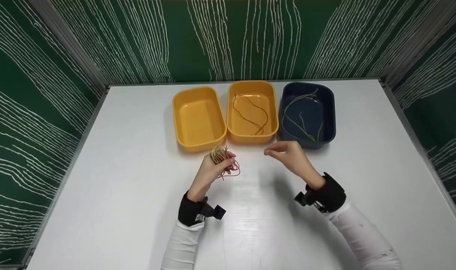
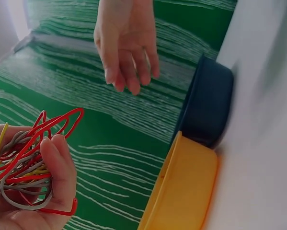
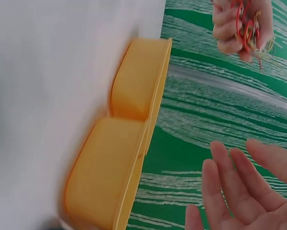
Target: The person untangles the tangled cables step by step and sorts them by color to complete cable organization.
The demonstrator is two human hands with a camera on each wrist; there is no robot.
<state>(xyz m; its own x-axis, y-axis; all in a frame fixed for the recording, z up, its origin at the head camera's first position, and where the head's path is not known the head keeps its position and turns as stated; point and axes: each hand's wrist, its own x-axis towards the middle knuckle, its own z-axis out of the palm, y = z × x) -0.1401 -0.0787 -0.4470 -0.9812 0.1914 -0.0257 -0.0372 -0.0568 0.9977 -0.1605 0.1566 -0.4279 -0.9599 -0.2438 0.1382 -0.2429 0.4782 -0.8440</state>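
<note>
My left hand (image 1: 208, 172) grips a tangled bundle of thin wires (image 1: 221, 156), in front of the gap between the two yellow bins. Red, grey and yellow strands show in the bundle (image 2: 26, 167) in the left wrist view, with red loops sticking out past the fingertips. To the right, my right hand (image 1: 291, 157) hovers near the front of the dark blue bin (image 1: 327, 140). Its fingers (image 3: 229, 182) are loosely extended and hold nothing in the right wrist view. Yellowish wires (image 1: 302, 125) lie inside the blue bin.
The middle yellow bin (image 1: 231, 129) holds a thin orange-looking wire (image 1: 267, 116). A second yellow bin (image 1: 177, 123) stands to its left. All three bins sit side by side at the back of the white table (image 1: 130, 180), before a green wall (image 1: 242, 41) with white streaks.
</note>
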